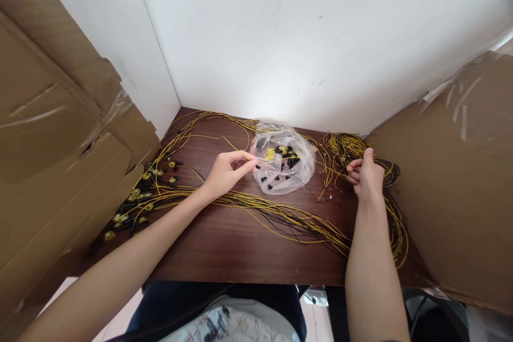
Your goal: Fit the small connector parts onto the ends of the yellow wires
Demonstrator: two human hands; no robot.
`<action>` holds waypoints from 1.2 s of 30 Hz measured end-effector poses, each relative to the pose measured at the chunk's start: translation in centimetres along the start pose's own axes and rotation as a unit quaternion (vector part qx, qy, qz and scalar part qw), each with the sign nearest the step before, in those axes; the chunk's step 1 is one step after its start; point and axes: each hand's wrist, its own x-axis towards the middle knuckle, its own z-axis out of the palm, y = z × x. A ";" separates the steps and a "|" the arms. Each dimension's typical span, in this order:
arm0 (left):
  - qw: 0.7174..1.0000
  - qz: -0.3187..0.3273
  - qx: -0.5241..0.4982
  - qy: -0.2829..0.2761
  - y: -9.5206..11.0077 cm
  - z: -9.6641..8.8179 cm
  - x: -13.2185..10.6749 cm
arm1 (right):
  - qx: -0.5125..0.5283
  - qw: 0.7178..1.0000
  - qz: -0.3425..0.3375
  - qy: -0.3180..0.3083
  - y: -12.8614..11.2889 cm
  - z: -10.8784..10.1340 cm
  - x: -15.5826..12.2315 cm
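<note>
My left hand [229, 172] reaches to the edge of a clear plastic bag [282, 163] holding small black and yellow connectors, its fingers pinched at the bag's left side. My right hand [365, 175] is curled around thin wires at the edge of a coiled bundle of yellow and black wires [352, 148] at the right of the dark wooden table [224, 248]. A long run of yellow wires [280, 216] lies across the table between my arms.
Finished wires with yellow connectors [146, 192] lie in a pile at the left. Cardboard sheets [52, 155] lean on the left side and another cardboard sheet [460, 181] on the right. A white wall [304, 37] closes the back.
</note>
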 end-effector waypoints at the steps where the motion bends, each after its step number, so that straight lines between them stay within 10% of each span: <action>1: 1.000 0.000 0.003 0.000 0.0 0.0 0.0 | 0.003 1.000 0.006 -0.009 -0.3 0.2 -0.2; 10: 0.999 -0.012 -0.049 -0.005 0.1 -0.1 0.2 | -0.072 0.960 -0.267 0.031 -0.4 2.5 -1.4; 16: 0.996 -0.029 -0.087 0.003 -0.1 0.0 0.3 | -0.335 0.821 -0.445 0.123 0.0 3.7 -2.6; 19: 0.996 -0.030 -0.089 -0.001 -0.3 0.0 0.3 | -0.411 0.777 -0.456 0.140 0.3 3.9 -2.8; 28: 0.995 -0.035 -0.090 -0.003 -0.5 0.0 0.2 | -0.379 0.765 -0.478 0.208 -0.6 4.1 -4.0; 32: 0.994 -0.043 -0.097 -0.006 -0.6 0.1 0.2 | -0.290 0.782 -0.542 0.109 -0.7 5.2 -5.5; 36: 0.994 -0.049 -0.096 -0.012 -0.6 0.2 0.2 | -0.231 0.772 -0.574 -0.144 0.0 7.6 -8.6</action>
